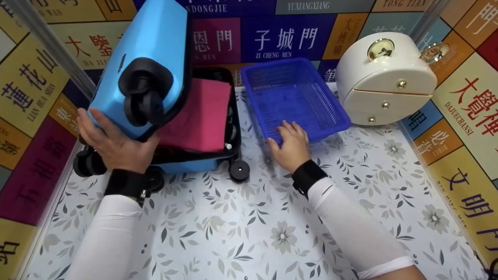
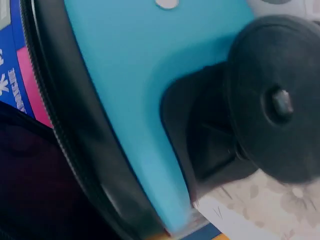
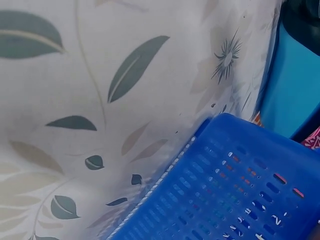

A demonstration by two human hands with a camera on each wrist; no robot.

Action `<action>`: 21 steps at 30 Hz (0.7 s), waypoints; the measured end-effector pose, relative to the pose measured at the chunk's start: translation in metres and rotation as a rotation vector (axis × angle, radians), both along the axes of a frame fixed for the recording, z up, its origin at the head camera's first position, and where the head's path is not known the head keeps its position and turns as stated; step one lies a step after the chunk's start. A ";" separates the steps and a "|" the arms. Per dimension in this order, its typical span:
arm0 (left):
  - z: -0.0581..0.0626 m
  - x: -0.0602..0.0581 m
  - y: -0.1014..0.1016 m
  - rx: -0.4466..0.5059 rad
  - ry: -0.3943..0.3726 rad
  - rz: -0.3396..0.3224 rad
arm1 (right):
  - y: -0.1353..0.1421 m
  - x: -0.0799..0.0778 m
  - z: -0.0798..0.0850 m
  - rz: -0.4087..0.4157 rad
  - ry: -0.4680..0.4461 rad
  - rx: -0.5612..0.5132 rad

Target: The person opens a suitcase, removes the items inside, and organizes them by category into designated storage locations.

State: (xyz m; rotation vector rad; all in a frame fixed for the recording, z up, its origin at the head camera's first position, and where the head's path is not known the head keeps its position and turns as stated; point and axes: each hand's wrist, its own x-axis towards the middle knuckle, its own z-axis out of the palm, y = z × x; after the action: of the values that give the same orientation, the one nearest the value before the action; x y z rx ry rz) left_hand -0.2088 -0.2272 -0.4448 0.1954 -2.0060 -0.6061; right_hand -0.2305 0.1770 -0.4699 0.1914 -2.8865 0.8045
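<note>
A blue hard-shell suitcase lies at the left with its lid (image 1: 155, 39) raised and tilted. My left hand (image 1: 120, 149) holds the lid's near lower corner, fingers on the outer shell and thumb by the black rim. Beside that hand is a black caster wheel (image 2: 280, 100), large in the left wrist view. A flat pink item (image 1: 198, 120) lies inside the suitcase's lower half; the lid hides part of it. My right hand (image 1: 291, 147) grips the near rim of a blue plastic basket (image 1: 330, 124), fingers over the edge. The right wrist view shows the basket's slotted wall (image 3: 240, 185).
A round cream case (image 1: 381, 81) with gold knobs stands right of the basket. Signboard-print walls (image 1: 288, 39) enclose the back and sides. Below lies a white floral table cover (image 1: 233, 229). A black wheel (image 1: 239, 171) sticks out at the suitcase's near right corner.
</note>
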 end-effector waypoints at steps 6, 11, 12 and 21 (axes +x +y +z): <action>0.005 0.006 -0.011 0.186 -0.061 0.038 | 0.003 0.000 -0.002 -0.010 0.014 -0.019; 0.006 0.010 -0.023 0.412 -0.083 0.059 | 0.006 0.001 -0.002 -0.008 0.011 -0.038; 0.007 0.011 -0.025 0.469 -0.113 0.051 | 0.007 0.001 -0.002 -0.010 0.011 -0.043; 0.018 0.018 -0.052 0.765 -0.282 0.114 | 0.014 0.005 -0.002 -0.020 0.024 -0.057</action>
State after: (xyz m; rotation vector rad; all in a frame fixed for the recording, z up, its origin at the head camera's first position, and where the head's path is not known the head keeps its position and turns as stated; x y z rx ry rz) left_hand -0.1912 -0.2788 -0.4271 0.8869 -1.9126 -1.3072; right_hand -0.2255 0.1914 -0.4723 0.1646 -2.8342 0.8733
